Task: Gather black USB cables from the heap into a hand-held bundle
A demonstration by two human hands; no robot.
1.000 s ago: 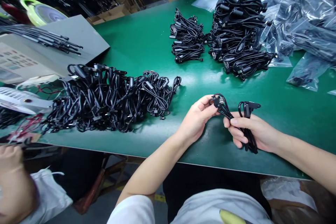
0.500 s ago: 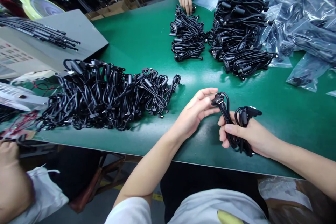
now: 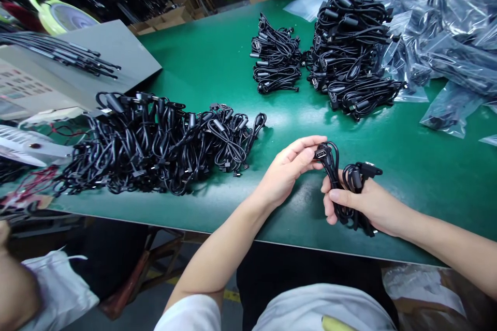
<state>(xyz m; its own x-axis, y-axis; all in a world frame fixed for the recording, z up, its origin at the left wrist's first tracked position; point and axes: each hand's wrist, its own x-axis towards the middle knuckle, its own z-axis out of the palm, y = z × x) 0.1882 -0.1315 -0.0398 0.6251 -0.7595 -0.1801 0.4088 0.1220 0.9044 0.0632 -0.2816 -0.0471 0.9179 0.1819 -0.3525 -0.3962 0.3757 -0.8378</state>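
A black coiled cable bundle (image 3: 337,170) is above the green table near its front edge. My right hand (image 3: 361,201) is wrapped round its middle, thumb on top, with a dark plug sticking out beyond the palm. At the bundle's upper left end, my left hand (image 3: 293,165) pinches a black connector between thumb and fingers, its socket facing up. To the left lies a long heap of black cables (image 3: 166,139). Two stacks of bundled cables lie farther back, a smaller stack (image 3: 275,57) and a larger stack (image 3: 349,51).
Clear plastic bags (image 3: 450,41) with cables fill the back right of the green table (image 3: 217,207). A grey box (image 3: 112,51) carrying thin dark cables stands at the left. Another person's arm (image 3: 17,289) shows at the lower left.
My left thumb and fingers have closed on the connector, which has turned slightly. The other person's hand at the far stack has gone out of view.
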